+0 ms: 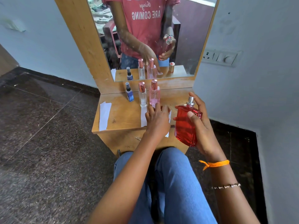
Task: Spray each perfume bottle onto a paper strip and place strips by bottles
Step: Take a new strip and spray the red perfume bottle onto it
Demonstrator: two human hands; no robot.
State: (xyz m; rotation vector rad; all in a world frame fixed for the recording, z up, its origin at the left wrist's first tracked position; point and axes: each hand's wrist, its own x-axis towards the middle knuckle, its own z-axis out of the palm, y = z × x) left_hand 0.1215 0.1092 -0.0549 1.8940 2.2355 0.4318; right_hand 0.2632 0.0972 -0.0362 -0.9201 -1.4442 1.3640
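The right hand [199, 125] grasps the red perfume bottle [186, 125], fingers wrapped round its back and the thumb pressed across its front face. The forefinger reaches up behind the silver spray nozzle [190, 101], which is uncapped. The bottle is held off the wooden dressing table [123, 113], tilted a little with its base toward the person, just right of the table's front right corner. The right wrist carries an orange thread [215, 164] and a thin beaded bracelet [226, 185].

The left hand [157, 120] lies palm down on the table top near its front edge, fingers loosely spread and slack, gripping nothing. Its fingertips rest on a white paper strip [143, 117] that lies partly hidden under the hand; whether a second strip lies beneath cannot be told. The forearm runs straight out from the person's lap.

At the back of the table, against the mirror [153, 38], stand three capped bottles in a row: a small blue bottle [129, 94] at the left, a clear bottle [142, 96] in the middle and a pink bottle [154, 94] at the right, just beyond the left fingertips. More white strips [104, 115] lie along the table's left edge, well apart from the hands.
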